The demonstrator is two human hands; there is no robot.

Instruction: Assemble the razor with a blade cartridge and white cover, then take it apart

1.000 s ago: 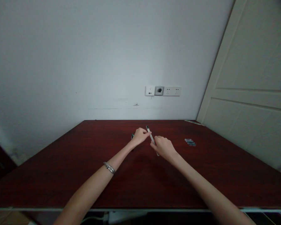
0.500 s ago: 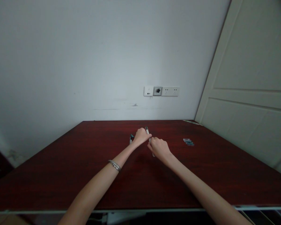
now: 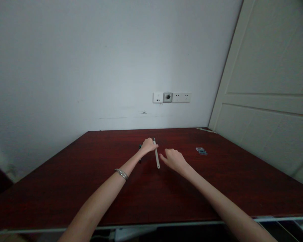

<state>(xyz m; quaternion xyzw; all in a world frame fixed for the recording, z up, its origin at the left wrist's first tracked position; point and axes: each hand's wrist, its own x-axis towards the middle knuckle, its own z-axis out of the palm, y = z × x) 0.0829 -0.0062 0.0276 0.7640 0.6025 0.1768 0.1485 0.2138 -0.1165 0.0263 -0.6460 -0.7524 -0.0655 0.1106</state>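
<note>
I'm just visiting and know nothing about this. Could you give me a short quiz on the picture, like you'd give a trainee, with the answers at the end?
1. Which hand holds the pale stick?
2. True or false: the bracelet is on the left arm.
3. Fill in the blank: the flat item on the table lies to the ____ of the right hand.

Key:
1. The left hand.
2. True.
3. Right.

Likely a home — table (image 3: 151, 196), sockets (image 3: 181, 97), panelled door (image 3: 265, 74).
</note>
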